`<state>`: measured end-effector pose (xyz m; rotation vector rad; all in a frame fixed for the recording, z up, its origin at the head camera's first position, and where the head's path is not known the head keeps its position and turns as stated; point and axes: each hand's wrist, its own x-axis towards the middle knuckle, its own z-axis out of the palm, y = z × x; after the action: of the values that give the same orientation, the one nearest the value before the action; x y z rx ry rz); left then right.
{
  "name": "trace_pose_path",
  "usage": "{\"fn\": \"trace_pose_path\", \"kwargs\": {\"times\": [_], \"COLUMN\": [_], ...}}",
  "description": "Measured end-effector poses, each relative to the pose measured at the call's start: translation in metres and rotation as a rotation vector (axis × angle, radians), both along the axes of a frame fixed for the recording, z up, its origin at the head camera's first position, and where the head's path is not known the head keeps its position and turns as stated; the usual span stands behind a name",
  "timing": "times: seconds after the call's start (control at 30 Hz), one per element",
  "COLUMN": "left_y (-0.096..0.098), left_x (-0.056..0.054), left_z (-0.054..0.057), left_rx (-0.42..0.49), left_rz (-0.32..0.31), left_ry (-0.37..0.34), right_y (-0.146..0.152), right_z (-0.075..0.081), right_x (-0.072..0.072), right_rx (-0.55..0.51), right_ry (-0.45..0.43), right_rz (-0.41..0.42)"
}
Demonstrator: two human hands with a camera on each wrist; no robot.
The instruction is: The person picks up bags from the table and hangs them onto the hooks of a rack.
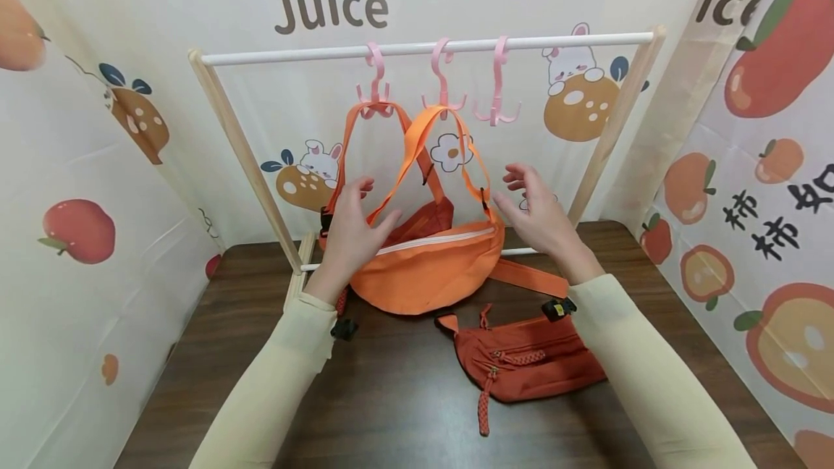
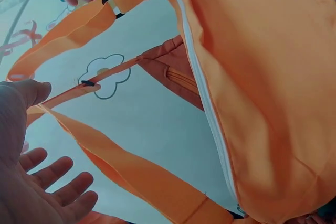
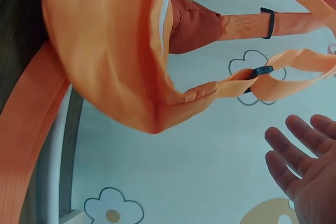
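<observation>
A bright orange waist bag (image 1: 426, 273) with a white zipper hangs by its strap from the middle pink hook (image 1: 443, 78). Behind it, a darker orange-red bag (image 1: 423, 223) hangs from the left pink hook (image 1: 376, 82), mostly hidden. My left hand (image 1: 355, 230) is at the left side of the bright bag's strap, fingers spread and holding nothing. On the other side my right hand (image 1: 537, 212), apart from the strap and its black buckle (image 3: 262, 70), has its fingers loosely extended. The left wrist view shows the strap (image 2: 131, 174) passing close by my left fingers.
A third pink hook (image 1: 498, 85) hangs bare on the white rod (image 1: 313, 53) of the wooden rack. In front, a rust-red waist bag (image 1: 521, 360) with braided zipper pulls lies on the dark wooden table (image 1: 391, 404), partly under my right forearm. A printed cloth (image 1: 195, 6) hangs behind.
</observation>
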<state>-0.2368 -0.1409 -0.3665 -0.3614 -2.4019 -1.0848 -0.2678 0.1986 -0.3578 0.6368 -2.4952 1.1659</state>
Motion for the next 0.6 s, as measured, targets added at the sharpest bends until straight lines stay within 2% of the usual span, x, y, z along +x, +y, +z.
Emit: {"fn": "trace_pose_path", "kwargs": {"times": [0.2,0.33,0.6], "left_y": [-0.004,-0.007,-0.009], "left_x": [0.007,0.012,0.025], "left_z": [-0.004,-0.007,-0.021], "left_rx": [0.004,-0.005,-0.027], "left_rz": [-0.002,-0.008,0.021], "left_ry": [0.006,0.02,0.131], "right_y": [0.011,0.016,0.024], "right_z": [-0.009,-0.015,-0.032], "right_x": [0.007,0.009,0.01], "right_rx": [0.013,0.057,0.204], "right_ry": [0.025,0.017,-0.074], "right_rz": [-0.015,-0.036,-0.038]}}
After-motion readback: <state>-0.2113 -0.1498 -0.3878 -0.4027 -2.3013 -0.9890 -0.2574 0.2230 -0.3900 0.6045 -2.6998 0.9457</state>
